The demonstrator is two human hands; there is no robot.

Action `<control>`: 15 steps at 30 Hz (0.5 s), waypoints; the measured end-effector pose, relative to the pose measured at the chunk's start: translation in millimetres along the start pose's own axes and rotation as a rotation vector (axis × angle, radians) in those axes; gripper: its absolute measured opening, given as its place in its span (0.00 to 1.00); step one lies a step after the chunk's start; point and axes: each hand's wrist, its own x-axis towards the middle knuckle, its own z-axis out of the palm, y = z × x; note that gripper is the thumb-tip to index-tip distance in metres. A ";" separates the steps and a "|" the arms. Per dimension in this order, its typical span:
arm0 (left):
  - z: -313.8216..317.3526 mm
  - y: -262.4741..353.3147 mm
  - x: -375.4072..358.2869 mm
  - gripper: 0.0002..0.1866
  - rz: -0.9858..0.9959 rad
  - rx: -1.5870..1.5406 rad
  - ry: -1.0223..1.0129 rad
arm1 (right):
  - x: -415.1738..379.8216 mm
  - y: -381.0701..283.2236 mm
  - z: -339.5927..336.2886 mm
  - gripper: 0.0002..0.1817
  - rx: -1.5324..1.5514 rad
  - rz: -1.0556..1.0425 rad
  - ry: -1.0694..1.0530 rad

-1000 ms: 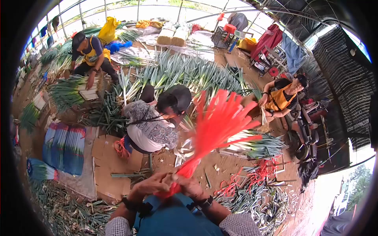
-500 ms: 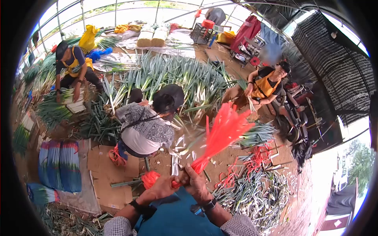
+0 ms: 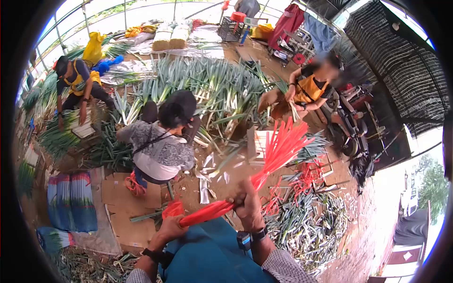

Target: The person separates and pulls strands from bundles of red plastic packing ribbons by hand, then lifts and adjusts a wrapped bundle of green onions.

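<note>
A long bundle of red plastic strips [image 3: 207, 213] stretches between my two hands in front of the teal apron. My left hand [image 3: 171, 229] is closed round its lower left part, with a bunched red end showing just above the fingers. Higher up and to the right, my right hand [image 3: 247, 203] grips the bundle too, its fingers slightly blurred. Beyond that hand the loose strips fan out to the upper right. A dark watch is on my right wrist and a dark band on my left.
Ahead, a crouching person [image 3: 163, 146] works beside rows of leeks [image 3: 203, 85]. Other people sit at left [image 3: 78, 87] and right [image 3: 309, 89]. Wrapped leek bundles [image 3: 71, 203] lie near cardboard [image 3: 130, 188] at left. Leek trimmings [image 3: 306, 231] are heaped at right.
My hands were close together on the bundle. Now they are apart, the left lower and further left, the right further right and higher, with a length of red strips stretched between them.
</note>
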 end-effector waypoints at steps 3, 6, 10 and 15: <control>14.9 2.4 5.2 0.13 -0.001 0.012 0.020 | -6.9 -39.0 -9.6 0.17 0.048 -0.070 0.060; 29.3 3.7 13.1 0.16 -0.036 0.047 0.029 | -10.5 -73.1 -29.5 0.17 0.098 -0.163 0.056; 34.1 7.1 17.7 0.21 -0.035 0.140 0.072 | -11.4 -110.5 -58.6 0.17 0.178 -0.286 0.011; 28.0 11.5 6.9 0.21 -0.043 0.081 0.088 | -8.2 -137.3 -85.7 0.16 0.266 -0.369 -0.023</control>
